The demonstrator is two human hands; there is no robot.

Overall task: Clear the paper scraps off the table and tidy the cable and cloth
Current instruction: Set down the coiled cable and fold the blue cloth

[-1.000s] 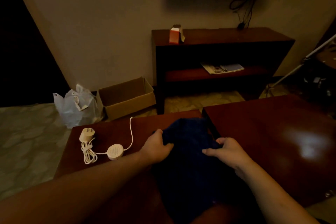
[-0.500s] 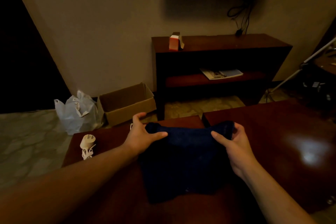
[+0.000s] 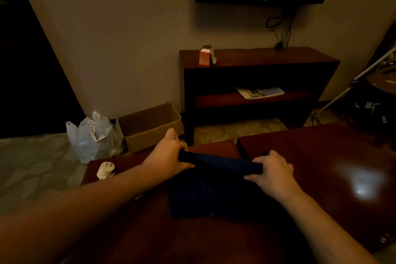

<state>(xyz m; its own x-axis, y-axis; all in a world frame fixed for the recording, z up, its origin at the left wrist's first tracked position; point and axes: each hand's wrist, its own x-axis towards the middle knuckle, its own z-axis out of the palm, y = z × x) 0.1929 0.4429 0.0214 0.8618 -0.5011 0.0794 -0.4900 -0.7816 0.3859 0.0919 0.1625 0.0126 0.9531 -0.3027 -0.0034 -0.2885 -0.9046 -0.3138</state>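
Left hand: the left hand (image 3: 169,156) is closed round the left end of a raised fold in the dark blue cloth (image 3: 214,195), fingers curled over the far side and thumb on the near side
Right hand: the right hand (image 3: 271,170) clasps the right end of the same fold, knuckles up and fingers wrapped under
Why held so: gripping both ends level pulls the fold taut and straight, which reads as a fold in hand, with the far half ready to be laid over the near half
Cloth: only its far edge is lifted; the rest lies flat on the table (image 3: 192,238) toward the far right corner, with its right end at the seam beside the adjoining table (image 3: 332,167)
Cable: the white plug (image 3: 105,170) sits by the table's far left corner, well apart from the cloth; its cord runs behind the left forearm, so whether it is coiled cannot be told
Paper scraps: none can be made out on the table, though the dim light may be hiding small pieces
Beyond the far edge: a white plastic bag (image 3: 94,137) and an open cardboard box (image 3: 150,128) stand on the floor just past the far left corner, likely places for the rubbish
Stage: the scraps appear dealt with, the cloth is partly folded, and the cable may yet need attention
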